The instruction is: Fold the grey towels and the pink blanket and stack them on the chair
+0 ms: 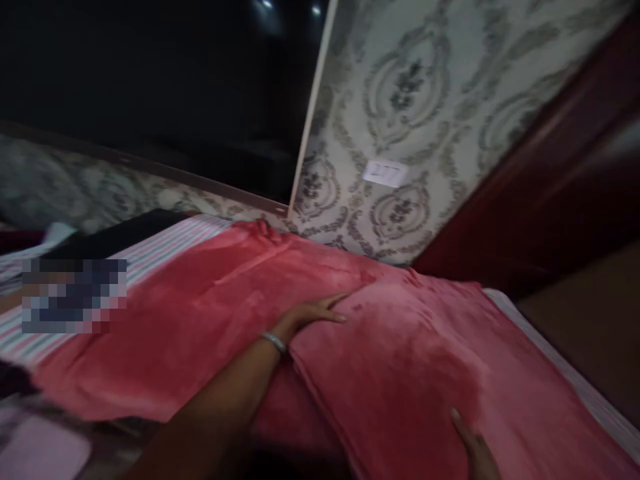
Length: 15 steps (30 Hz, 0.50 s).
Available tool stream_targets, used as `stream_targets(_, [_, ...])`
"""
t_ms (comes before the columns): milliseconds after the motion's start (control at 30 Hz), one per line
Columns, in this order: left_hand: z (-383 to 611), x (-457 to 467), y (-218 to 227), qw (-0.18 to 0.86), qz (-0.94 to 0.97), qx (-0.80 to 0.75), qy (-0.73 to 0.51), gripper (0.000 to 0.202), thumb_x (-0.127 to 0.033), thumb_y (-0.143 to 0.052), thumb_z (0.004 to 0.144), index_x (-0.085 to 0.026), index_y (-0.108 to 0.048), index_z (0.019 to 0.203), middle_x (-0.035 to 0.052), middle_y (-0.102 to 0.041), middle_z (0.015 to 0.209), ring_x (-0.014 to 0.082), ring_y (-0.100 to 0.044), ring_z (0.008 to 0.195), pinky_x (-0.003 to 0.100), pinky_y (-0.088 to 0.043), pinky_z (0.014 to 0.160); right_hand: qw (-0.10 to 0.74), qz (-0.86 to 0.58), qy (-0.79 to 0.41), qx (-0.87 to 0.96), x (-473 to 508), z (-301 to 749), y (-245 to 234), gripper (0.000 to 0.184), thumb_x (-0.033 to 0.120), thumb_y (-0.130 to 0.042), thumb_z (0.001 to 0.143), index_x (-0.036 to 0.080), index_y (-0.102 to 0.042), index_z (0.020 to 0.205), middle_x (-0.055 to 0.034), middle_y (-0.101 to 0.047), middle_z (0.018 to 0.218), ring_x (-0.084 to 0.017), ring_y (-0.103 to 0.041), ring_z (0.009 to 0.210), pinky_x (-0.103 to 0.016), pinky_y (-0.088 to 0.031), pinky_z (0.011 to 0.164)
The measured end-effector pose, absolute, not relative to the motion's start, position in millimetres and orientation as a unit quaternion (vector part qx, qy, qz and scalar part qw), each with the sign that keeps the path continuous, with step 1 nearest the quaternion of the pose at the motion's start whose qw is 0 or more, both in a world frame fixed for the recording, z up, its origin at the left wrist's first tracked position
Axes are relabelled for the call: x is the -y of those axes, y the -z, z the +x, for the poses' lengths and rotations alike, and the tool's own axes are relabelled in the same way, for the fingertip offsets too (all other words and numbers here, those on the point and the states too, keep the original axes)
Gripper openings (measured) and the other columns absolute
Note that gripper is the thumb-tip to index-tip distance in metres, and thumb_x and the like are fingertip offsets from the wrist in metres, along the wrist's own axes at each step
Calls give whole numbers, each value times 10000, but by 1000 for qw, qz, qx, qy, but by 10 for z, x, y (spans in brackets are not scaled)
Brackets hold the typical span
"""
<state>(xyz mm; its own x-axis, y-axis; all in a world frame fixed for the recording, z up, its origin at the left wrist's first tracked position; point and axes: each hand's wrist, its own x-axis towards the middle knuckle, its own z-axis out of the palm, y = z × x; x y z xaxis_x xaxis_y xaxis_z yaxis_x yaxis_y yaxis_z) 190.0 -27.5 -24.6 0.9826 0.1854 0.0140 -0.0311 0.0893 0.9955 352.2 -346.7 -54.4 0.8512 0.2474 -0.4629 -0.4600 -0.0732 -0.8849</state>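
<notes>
A red-pink plush blanket [210, 320] lies spread over a surface, with one layer folded across its right half. My left hand [315, 312], with a silver bangle [274, 342] at the wrist, rests on the upper left part of that folded layer. Its fingers are stretched out and spread. Low at the right, my right hand [475, 443] touches the folded layer. Only its outstretched thumb and a small part of the hand show; the bottom edge of the view cuts off the rest.
Behind the blanket, a large dark screen [165, 87] hangs on patterned wallpaper [410, 80] with a small paper label [385, 173]. Striped cloth [165, 250] shows at left beside a pixelated patch. Dark red wood [540, 173] stands at right.
</notes>
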Motion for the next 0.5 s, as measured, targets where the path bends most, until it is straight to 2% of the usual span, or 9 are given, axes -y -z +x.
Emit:
stream_targets(67, [1942, 255, 235, 746, 659, -63, -71, 1008, -494, -838, 710, -293, -402, 1596, 39, -407, 1656, 319, -347, 1531, 452, -276, 1257, 699, -662, -258, -88, 3507, 3511, 582, 743, 630, -883, 651, 291, -658, 1272, -98, -734, 1185, -356, -696, 1083, -495, -630, 815])
stream_targets(133, [1962, 267, 210, 761, 641, -80, -66, 1039, -497, -848, 691, -297, -390, 1602, 45, -428, 1643, 331, -398, 1503, 453, -334, 1232, 724, -634, -260, -80, 3503, 3513, 605, 849, 559, -954, 495, 215, -670, 1217, -110, -772, 1037, -385, -725, 987, -517, -629, 821])
stream_targets(233, [1927, 316, 137, 761, 637, -110, -60, 1056, -512, -852, 684, -325, -375, 1607, 41, -463, 1621, 331, -478, 1450, 443, -403, 1193, 766, -578, -280, -32, 3477, 3503, 579, 826, 480, -966, 494, 173, -641, 1189, -100, -779, 948, -342, -740, 902, -483, -623, 834])
stream_targets(367, [1851, 366, 25, 755, 642, -131, -38, 1025, -557, -836, 695, -361, -385, 1595, 42, -571, 1535, 331, -594, 1341, 459, -471, 1135, 807, -529, -262, 1, 3512, 3369, 488, 859, 447, -966, 544, 210, -589, 1279, -79, -776, 1041, -283, -738, 893, -413, -623, 814])
stream_targets(500, [1844, 410, -83, 694, 703, -143, -51, 985, -607, -839, 667, -324, -487, 1543, 67, -607, 1496, 351, -519, 1412, 455, -439, 1165, 811, -536, -233, 1, 3577, 3188, 411, 982, 384, -972, 557, 269, -505, 1413, -62, -754, 1149, -287, -720, 1023, -430, -613, 882])
